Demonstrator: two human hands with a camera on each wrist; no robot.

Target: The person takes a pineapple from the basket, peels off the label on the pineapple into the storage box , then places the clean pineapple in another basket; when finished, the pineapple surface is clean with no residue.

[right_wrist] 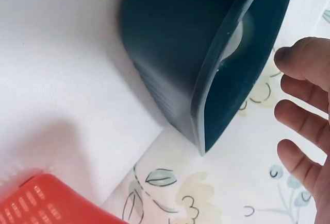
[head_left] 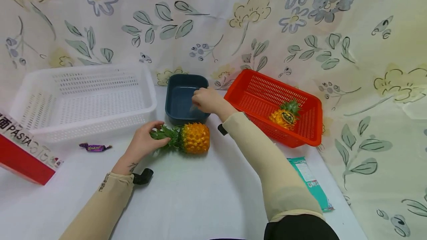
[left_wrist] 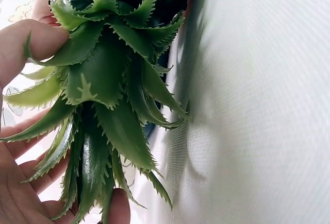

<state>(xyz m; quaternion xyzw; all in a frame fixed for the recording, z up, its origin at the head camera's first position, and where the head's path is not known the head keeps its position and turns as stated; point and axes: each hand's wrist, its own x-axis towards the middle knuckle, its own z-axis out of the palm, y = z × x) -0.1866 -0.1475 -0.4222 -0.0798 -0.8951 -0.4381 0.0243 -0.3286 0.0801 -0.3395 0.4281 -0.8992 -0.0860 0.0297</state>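
Note:
A large toy pineapple (head_left: pixel 195 138) lies on its side on the white table, its green crown (left_wrist: pixel 93 131) towards the left. My left hand (head_left: pixel 146 140) grips that crown, thumb on one side and fingers around the other. Behind the pineapple stands a dark blue bin (head_left: pixel 173 101). Over its right part is my right hand (head_left: pixel 208 101); in the right wrist view the fingers of that hand (right_wrist: pixel 307 110) are spread, holding nothing. Something pale and rounded (right_wrist: pixel 234 41) shows inside the bin, too unclear to name.
An empty white basket (head_left: pixel 100 121) stands at the left, with a purple-wrapped candy (head_left: pixel 95 147) in front and a red and white pasta box (head_left: pixel 26 158) at the left edge. At the right, a red basket (head_left: pixel 257 121) holds a small pineapple (head_left: pixel 283 117); a teal packet (head_left: pixel 311 184) lies nearer.

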